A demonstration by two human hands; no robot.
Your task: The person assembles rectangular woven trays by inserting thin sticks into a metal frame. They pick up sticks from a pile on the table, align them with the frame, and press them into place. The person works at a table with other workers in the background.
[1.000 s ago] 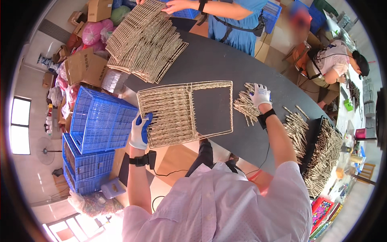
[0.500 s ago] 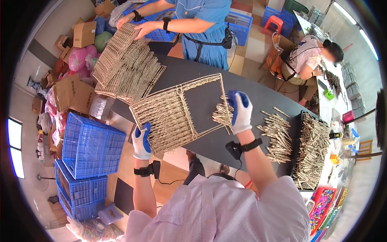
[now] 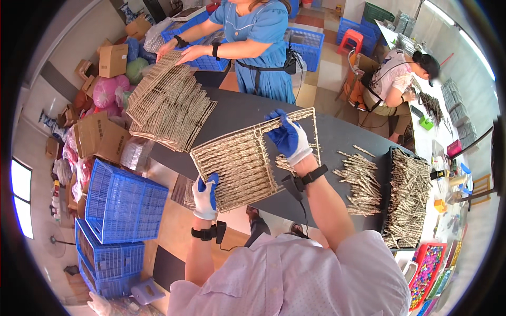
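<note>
Head view: a rectangular wire frame half filled with woven straw-coloured strips (image 3: pixel 242 163) lies tilted on the dark grey oval table (image 3: pixel 337 137), long axis running from near left to far right. The right hand (image 3: pixel 289 136), in a blue-and-white glove, rests on the frame's far right part, fingers curled over a crossbar. The left hand (image 3: pixel 204 196), gloved alike, clamps the near left corner. Loose straw-coloured sticks (image 3: pixel 362 181) lie right of the frame.
</note>
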